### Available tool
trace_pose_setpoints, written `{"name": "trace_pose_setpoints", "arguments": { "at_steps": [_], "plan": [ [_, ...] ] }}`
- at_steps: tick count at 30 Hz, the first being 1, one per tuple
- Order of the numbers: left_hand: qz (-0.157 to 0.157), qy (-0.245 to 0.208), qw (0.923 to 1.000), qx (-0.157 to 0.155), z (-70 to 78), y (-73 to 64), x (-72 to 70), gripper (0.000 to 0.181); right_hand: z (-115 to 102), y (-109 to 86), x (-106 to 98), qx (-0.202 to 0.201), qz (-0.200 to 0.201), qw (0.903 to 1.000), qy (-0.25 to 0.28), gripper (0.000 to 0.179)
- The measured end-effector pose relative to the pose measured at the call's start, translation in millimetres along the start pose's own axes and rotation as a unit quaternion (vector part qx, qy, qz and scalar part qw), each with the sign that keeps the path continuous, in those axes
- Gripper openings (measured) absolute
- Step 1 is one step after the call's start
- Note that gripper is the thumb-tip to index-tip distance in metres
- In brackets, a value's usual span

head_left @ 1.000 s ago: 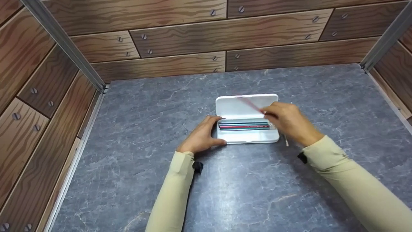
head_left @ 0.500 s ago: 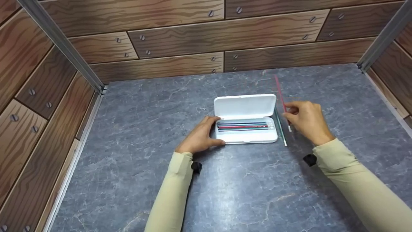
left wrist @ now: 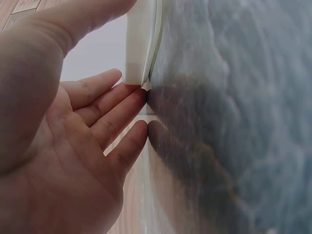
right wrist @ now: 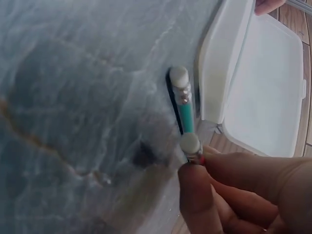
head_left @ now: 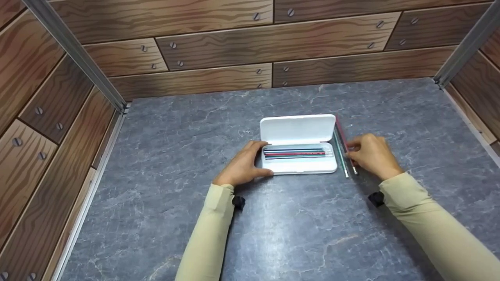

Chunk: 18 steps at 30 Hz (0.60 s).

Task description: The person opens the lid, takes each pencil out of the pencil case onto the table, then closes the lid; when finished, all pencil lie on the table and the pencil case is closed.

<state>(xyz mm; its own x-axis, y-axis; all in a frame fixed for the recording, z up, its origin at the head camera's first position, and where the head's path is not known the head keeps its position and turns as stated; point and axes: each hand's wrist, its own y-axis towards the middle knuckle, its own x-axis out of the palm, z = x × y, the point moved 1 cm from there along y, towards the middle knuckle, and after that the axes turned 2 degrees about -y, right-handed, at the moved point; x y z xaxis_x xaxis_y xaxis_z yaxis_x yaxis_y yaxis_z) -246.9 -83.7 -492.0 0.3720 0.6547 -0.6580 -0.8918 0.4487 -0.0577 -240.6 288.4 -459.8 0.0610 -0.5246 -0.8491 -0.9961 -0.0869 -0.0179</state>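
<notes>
A white pencil case (head_left: 299, 168) lies on the table with its lid (head_left: 297, 128) raised. Inside it are several pencils (head_left: 295, 153), blue, green and red, laid side by side. My left hand (head_left: 244, 164) holds the case's left end, thumb at the front corner and forefinger at the back one. To the right of the case, my right hand (head_left: 373, 156) pinches a red pencil (head_left: 340, 128) between thumb and fingers, low over the table. A green pencil (head_left: 340, 154) lies between it and the case. White erasers tip both pencils, as the right wrist view shows.
The grey marbled tabletop (head_left: 164, 156) spreads around the case. Wood-patterned walls (head_left: 215, 50) stand at the back and both sides, with metal posts (head_left: 74, 54) at the corners.
My right hand has carried the red pencil from over the case to its right side, then lowered it alongside the green pencil. My left hand stays at the case.
</notes>
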Motion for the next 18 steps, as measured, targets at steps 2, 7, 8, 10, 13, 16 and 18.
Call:
{"name": "trace_pose_setpoints", "arguments": {
  "at_steps": [2, 7, 8, 10, 13, 16, 18],
  "plan": [
    [-0.002, 0.001, 1.0000, -0.004, 0.2, -0.2, 0.4, 0.090, 1.5, -0.2, 1.7, 0.003, -0.010, 0.9999, 0.002, 0.038],
    [-0.005, 0.001, 0.9999, -0.009, 0.4, -0.4, -0.1, 0.091, 5.2, 0.4, 4.3, 0.011, -0.026, 0.9994, 0.017, 0.037],
    [-0.005, 0.001, 0.9999, -0.009, 0.3, -0.4, -0.2, 0.091, 5.8, 0.5, 4.7, 0.012, -0.028, 0.9993, 0.020, 0.037],
    [-0.005, 0.001, 1.0000, -0.008, 0.3, -0.4, -0.3, 0.091, 6.7, 0.6, 5.1, 0.013, -0.030, 0.9992, 0.022, 0.037],
    [-0.004, 0.004, 1.0000, -0.007, -0.3, 0.1, 0.0, 0.090, 7.1, 0.5, 5.9, 0.015, -0.032, 0.9990, 0.028, 0.035],
    [-0.003, 0.004, 1.0000, -0.006, -0.3, 0.2, 0.2, 0.090, 6.6, 0.3, 6.6, 0.017, -0.033, 0.9986, 0.038, 0.033],
    [-0.003, 0.003, 1.0000, -0.005, -0.1, 0.0, 0.2, 0.090, 6.1, 0.1, 7.3, 0.018, -0.035, 0.9983, 0.044, 0.031]
  ]
}}
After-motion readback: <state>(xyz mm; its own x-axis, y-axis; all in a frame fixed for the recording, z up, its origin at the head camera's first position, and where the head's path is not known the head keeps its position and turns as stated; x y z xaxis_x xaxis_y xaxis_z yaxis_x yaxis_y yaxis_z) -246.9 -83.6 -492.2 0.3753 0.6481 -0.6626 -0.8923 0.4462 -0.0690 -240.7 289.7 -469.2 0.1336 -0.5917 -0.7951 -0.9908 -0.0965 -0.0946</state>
